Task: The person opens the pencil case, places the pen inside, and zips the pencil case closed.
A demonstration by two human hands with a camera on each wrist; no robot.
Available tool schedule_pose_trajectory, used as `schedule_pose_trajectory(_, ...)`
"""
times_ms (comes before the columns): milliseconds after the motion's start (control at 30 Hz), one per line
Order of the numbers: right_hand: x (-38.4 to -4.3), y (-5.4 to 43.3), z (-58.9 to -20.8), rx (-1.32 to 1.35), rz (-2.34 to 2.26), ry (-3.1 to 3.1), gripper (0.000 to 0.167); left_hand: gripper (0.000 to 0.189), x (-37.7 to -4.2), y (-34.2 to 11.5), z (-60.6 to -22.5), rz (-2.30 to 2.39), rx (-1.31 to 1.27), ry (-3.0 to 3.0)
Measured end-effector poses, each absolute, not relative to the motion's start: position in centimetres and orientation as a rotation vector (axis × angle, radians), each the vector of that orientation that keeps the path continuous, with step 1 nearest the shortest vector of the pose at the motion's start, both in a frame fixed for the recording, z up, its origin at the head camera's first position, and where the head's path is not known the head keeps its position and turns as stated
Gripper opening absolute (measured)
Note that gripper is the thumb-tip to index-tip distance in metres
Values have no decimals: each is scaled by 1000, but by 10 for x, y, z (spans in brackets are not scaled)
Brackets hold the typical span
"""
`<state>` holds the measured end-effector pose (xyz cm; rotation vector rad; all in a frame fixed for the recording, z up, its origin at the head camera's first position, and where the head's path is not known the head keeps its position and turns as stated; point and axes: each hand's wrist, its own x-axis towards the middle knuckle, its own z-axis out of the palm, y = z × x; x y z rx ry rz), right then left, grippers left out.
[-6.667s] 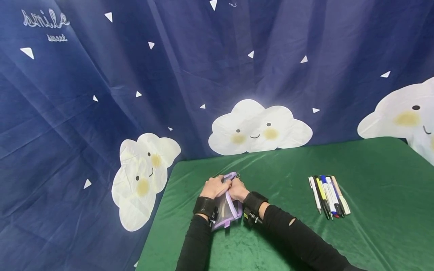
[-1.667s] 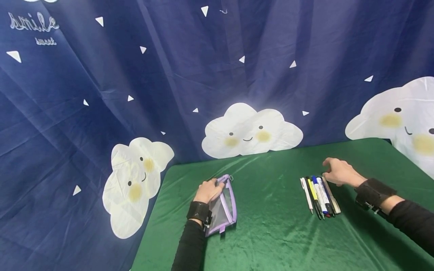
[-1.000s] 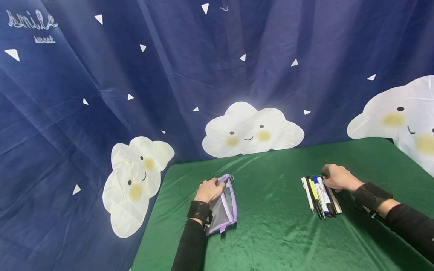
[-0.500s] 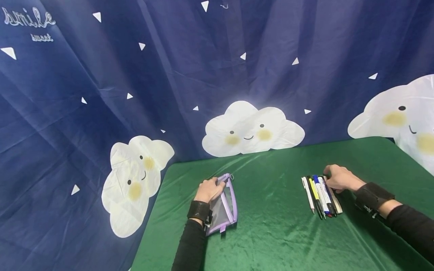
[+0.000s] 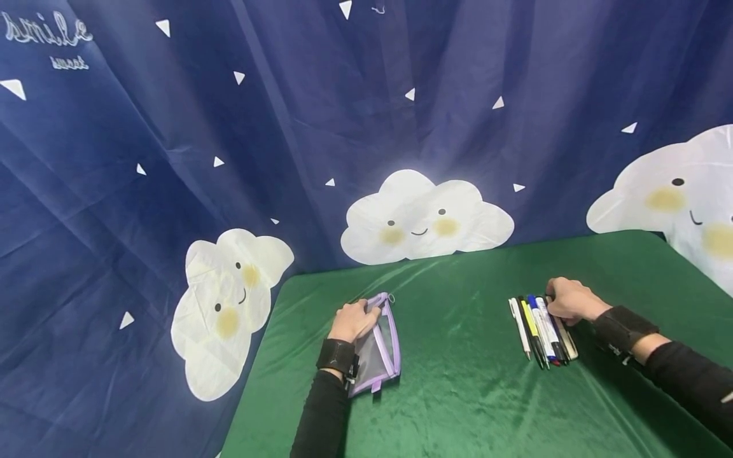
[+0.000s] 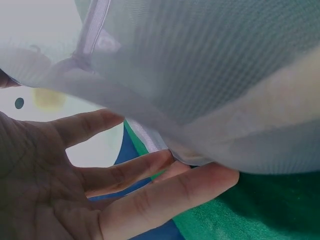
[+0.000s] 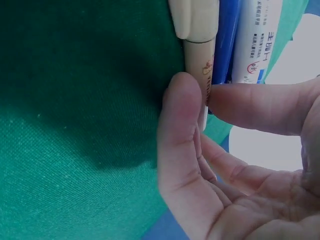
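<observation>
A see-through mesh pencil case (image 5: 396, 346) with lilac edging lies at the middle-left of the table. My left hand (image 5: 350, 323) holds its far left edge; in the left wrist view, the fingers (image 6: 165, 192) touch the underside of the mesh (image 6: 200, 75). To the right is a row of pens. My right hand (image 5: 572, 300) pinches the beige capped pen (image 7: 201, 55) at the row's right end, thumb on one side and a finger on the other. Beside that pen lie a blue pen (image 7: 227, 40) and a white marker (image 7: 255, 40). The hand covers the beige pen's far end.
The row also has a white pen (image 5: 520, 327) at its left end and a yellow-and-black pen (image 5: 530, 324). A green cloth (image 5: 452, 343) covers the table. Behind it hangs a navy curtain (image 5: 446, 121) with white clouds.
My right hand has left the pencil case, reached right to the pens, lowered and closed on the beige capped pen. My left hand has stayed on the case.
</observation>
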<state>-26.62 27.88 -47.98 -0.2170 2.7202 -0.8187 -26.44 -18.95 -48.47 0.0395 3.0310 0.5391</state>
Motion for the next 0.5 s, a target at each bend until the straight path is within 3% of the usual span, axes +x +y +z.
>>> schedule_pose_trajectory(367,-264,282,-484,-204,-853,2751,30,63,-263,-188,-484,527,44,3035)
schedule_pose_trajectory(500,-264,283,-481,-175,-863,2725,36,63,-261,-188,-484,512,47,3038)
